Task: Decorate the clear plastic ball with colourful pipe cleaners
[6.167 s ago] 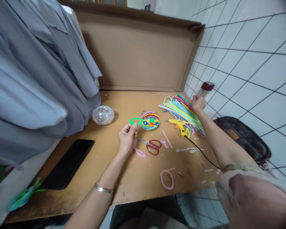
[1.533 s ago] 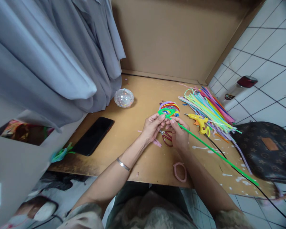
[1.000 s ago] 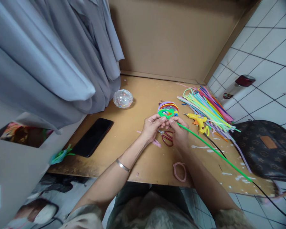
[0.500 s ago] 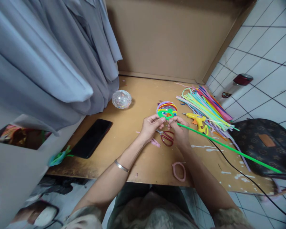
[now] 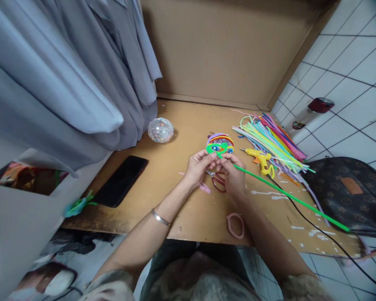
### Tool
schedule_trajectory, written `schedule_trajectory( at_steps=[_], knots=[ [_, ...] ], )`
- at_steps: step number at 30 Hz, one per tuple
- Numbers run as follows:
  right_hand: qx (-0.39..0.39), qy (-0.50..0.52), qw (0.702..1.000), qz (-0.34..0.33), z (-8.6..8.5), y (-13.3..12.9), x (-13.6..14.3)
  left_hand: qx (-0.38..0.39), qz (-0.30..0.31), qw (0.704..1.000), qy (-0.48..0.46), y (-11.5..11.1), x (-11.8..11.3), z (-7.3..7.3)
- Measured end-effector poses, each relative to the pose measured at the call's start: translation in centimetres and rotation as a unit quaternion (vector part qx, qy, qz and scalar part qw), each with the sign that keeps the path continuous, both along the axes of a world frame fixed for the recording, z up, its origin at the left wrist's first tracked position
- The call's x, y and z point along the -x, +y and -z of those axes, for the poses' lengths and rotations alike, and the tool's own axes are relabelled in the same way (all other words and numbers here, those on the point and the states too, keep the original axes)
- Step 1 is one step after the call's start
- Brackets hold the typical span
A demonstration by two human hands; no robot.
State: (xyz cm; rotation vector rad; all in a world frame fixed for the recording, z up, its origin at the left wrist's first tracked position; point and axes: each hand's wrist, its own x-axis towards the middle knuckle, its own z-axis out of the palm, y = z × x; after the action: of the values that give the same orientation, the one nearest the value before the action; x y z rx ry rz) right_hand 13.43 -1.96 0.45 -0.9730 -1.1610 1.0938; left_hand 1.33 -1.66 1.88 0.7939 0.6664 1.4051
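Pink pipe-cleaner loop lies at the desk's near edge. Mid-desk, left hand pinches the green loop; right hand is closed on the green pipe cleaner, whose free end runs toward the desk's right corner. Red scissors lie beneath the hands. Farther: yellow glue gun, pipe-cleaner bundle.
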Motion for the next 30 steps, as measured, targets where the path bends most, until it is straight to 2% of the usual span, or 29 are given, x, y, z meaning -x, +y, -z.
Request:
schedule_trajectory(
  at_steps=[6,12,14,16,19,23,26,30],
  knots=[
    [-0.025,-0.056,0.998,0.027,-0.6,-0.6,0.1,-0.008,-0.019,1.000,0.018,0.0,-0.3,0.4],
    [-0.105,-0.133,0.985,0.026,-1.1,-0.6,0.2,0.008,-0.018,1.000,-0.002,0.2,0.2,-0.4],
    [-0.128,-0.131,0.983,0.022,-1.1,-0.2,0.0,0.018,-0.006,1.000,-0.012,0.3,0.7,-0.8],
    [-0.109,-0.089,0.990,0.012,-1.1,0.2,-0.2,0.023,0.005,1.000,-0.014,0.4,1.1,-1.0],
    [-0.018,-0.006,0.999,-0.046,-1.5,0.4,-0.5,0.011,0.013,1.000,-0.010,0.5,1.3,-1.0],
    [0.047,0.021,0.992,-0.116,-2.2,0.0,-0.7,-0.015,0.005,1.000,0.019,0.4,1.1,-0.6],
    [0.060,0.009,0.993,-0.102,-2.5,-0.3,-0.7,-0.021,-0.011,0.998,0.059,0.4,1.0,-0.3],
    [0.060,-0.004,0.997,-0.051,-2.5,-0.5,-0.2,-0.026,-0.015,0.996,0.086,0.3,1.0,0.0]
  ],
)
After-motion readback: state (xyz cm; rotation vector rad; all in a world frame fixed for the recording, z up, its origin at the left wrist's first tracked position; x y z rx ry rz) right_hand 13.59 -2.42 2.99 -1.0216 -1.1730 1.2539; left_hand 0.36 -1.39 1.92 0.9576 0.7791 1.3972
